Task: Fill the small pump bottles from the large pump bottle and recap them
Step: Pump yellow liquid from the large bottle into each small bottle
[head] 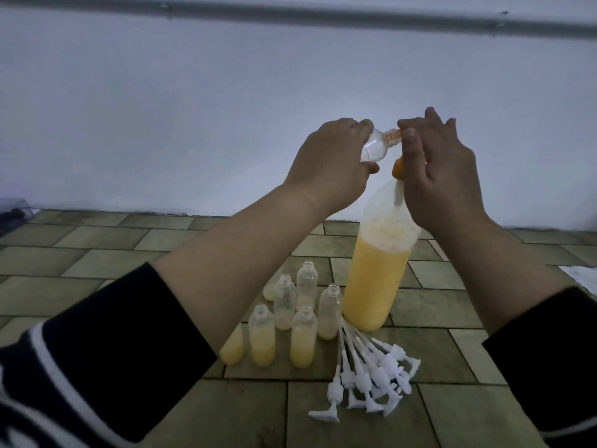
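The large bottle [376,279] stands on the tiled surface, about half full of yellow liquid, with an orange pump top [397,168]. My left hand [329,166] grips a small clear bottle [150,147] tilted on its side, its open threaded neck pointing right at the pump. My right hand [442,169] rests over the pump top, thumb beside the small bottle's neck; the pump head is mostly hidden. Several small uncapped bottles [303,318] stand in front, some partly filled with yellow liquid.
A fan of several white pump caps with dip tubes [371,373] lies on the tiles right of the small bottles. A pale wall rises behind. Something dark sits at the far left edge [14,211], and white cloth at the right edge [581,276].
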